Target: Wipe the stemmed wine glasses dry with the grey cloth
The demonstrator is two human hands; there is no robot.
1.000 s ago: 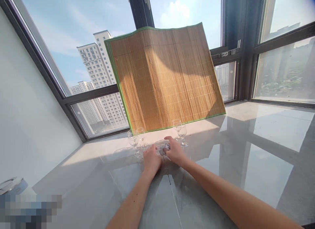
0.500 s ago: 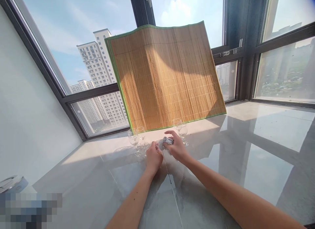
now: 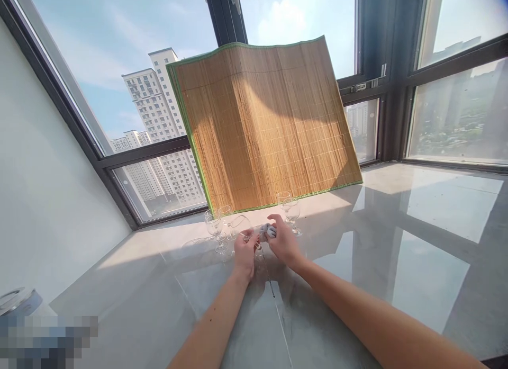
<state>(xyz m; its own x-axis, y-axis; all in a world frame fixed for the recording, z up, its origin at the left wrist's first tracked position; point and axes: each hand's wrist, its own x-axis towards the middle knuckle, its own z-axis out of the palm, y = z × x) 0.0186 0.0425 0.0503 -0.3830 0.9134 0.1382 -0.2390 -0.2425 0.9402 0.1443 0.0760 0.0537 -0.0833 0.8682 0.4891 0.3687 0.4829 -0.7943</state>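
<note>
My left hand (image 3: pixel 246 247) is closed on a clear stemmed glass (image 3: pixel 240 222), which is tilted, its bowl up and to the left and its foot toward my right hand. My right hand (image 3: pixel 283 239) grips a crumpled whitish-grey cloth (image 3: pixel 265 231) close against the glass's foot end; the exact contact is hard to see. Left of my hands stand two more stemmed glasses, a nearer one (image 3: pixel 214 226) and one behind it (image 3: pixel 225 214). Beyond my right hand are another two, a front glass (image 3: pixel 292 211) and a rear glass (image 3: pixel 283 199).
A bamboo mat (image 3: pixel 270 125) with green edging leans against the dark window frame (image 3: pixel 228 19) behind the glasses. The glossy grey tiled surface (image 3: pixel 317 316) reflects the windows. At the lower left stands a whitish container (image 3: pixel 27 303), partly blurred out. A white wall (image 3: pixel 51 162) rises on the left.
The held glass has turned, so its bowl now shows above my left hand and its foot between my hands. My left fingers have shifted; the right hand still holds the cloth.
</note>
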